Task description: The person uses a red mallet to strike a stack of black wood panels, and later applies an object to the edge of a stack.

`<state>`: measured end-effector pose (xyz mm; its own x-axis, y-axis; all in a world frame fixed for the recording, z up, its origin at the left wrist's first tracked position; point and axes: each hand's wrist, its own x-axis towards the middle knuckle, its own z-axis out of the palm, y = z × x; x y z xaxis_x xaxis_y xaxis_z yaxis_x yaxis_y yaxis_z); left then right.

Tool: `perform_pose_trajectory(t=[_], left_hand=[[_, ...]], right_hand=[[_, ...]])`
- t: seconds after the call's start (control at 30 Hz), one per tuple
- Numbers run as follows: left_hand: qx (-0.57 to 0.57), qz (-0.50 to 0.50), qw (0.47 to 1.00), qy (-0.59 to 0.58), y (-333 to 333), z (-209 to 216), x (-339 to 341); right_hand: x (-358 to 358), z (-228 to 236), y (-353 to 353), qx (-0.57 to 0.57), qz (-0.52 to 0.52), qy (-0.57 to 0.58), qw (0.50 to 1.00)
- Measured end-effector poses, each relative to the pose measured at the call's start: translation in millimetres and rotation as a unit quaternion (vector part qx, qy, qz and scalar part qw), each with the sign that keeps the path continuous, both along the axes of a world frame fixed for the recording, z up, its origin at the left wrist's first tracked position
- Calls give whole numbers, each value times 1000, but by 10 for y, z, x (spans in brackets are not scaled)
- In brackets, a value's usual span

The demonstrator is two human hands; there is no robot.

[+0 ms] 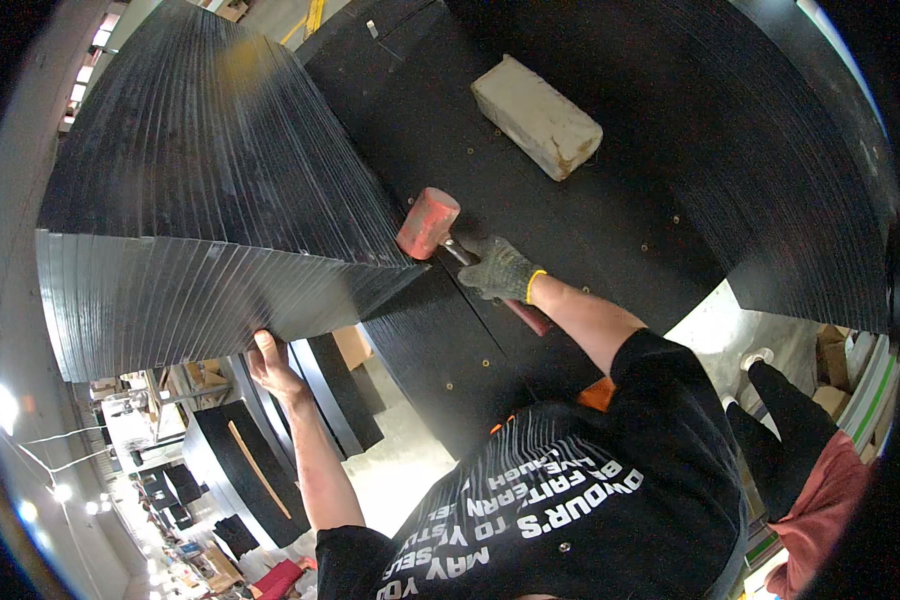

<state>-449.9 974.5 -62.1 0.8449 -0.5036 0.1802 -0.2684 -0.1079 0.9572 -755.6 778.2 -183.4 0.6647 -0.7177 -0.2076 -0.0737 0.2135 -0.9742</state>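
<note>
My right hand (pixel 497 268), in a dark knitted glove with a yellow cuff, is closed round the handle of a red mallet (pixel 431 222). The mallet head is beside the corner of a tall stack of thin black panels (pixel 240 140) on the left. Bare, my left hand (pixel 276 370) lies against the near side of that stack with its fingers stretched out; some of them are hidden. Beneath the mallet spreads a black board (pixel 570 250) with small brass-coloured holes. A worn, pale rectangular block (pixel 537 116) rests on the board beyond my right hand.
Another tall stack of black panels (pixel 800 180) rises on the right. Behind it on the near side stands a person (pixel 820 490) in dark trousers and a reddish top. More black panels (pixel 240 460) stand at lower left, near shelving and cardboard boxes.
</note>
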Motion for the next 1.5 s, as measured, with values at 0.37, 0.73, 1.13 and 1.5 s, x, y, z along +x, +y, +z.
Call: perform_pose_trajectory(t=[0.37,0.73,1.13,1.5], left_hand=[[-84,-13,994,69,-94,28,-42],[-163,-131,875,437,-98,-617,452],[-90,-329,829,443,-111,-1282,1068],[-93,-311,825,464,-213,-1398,1164]], right_hand=[[-492,-240,-484,-285,2,299,911],[532,-690,35,-467,-1,167,868],[646,-332,-228,-396,202,193,875],[762,-198,-349,-393,262,250,845]])
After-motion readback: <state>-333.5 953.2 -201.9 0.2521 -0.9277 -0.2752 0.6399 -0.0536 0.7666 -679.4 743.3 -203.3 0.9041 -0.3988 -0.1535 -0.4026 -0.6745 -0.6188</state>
